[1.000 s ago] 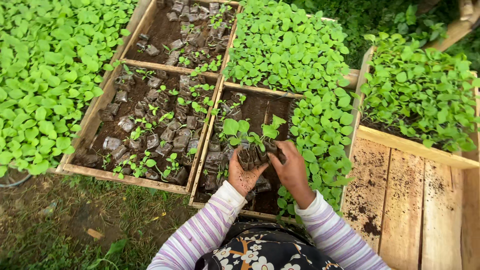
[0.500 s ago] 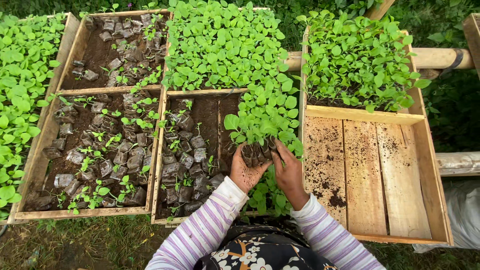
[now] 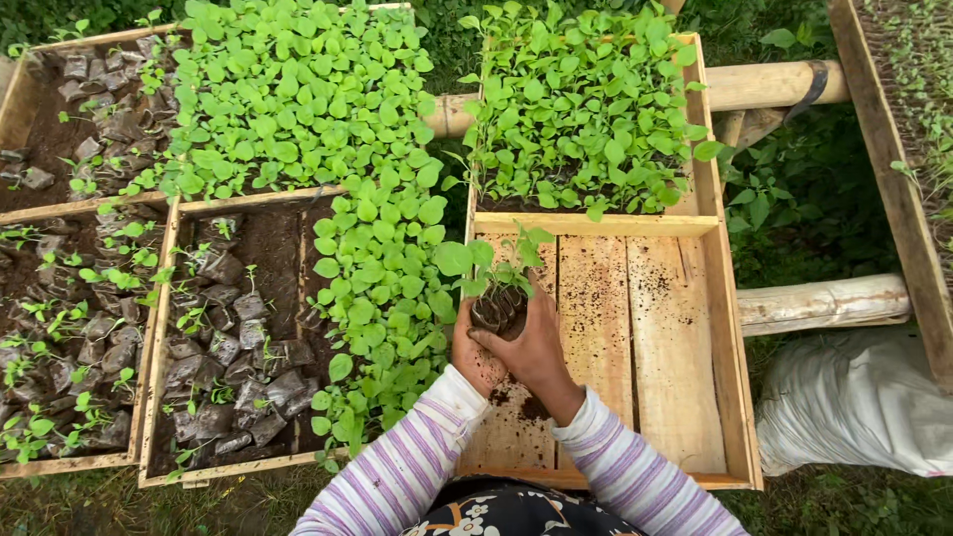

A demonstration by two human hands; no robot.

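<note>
Both hands cup a small cluster of green seedlings in dark soil bags [image 3: 496,298] over the near-left part of a bare wooden crate [image 3: 655,328]. My left hand [image 3: 472,359] holds the cluster from the left and below, partly hidden behind my right. Wrapped over the bags from the right is my right hand [image 3: 536,347]. Soil crumbs lie on the planks under my wrists. Both sleeves are striped purple and white.
The far end of the same crate holds dense seedlings [image 3: 586,119]. To the left stand more crates of seedlings [image 3: 298,99] and dark soil bags [image 3: 228,357]. Bamboo poles [image 3: 824,298] run under the crates at right, and a white sack [image 3: 854,397] lies below them.
My hands have carried the seedling cluster to the right, from over the crate of soil bags to over the bare wooden crate. The view has swung right with them.
</note>
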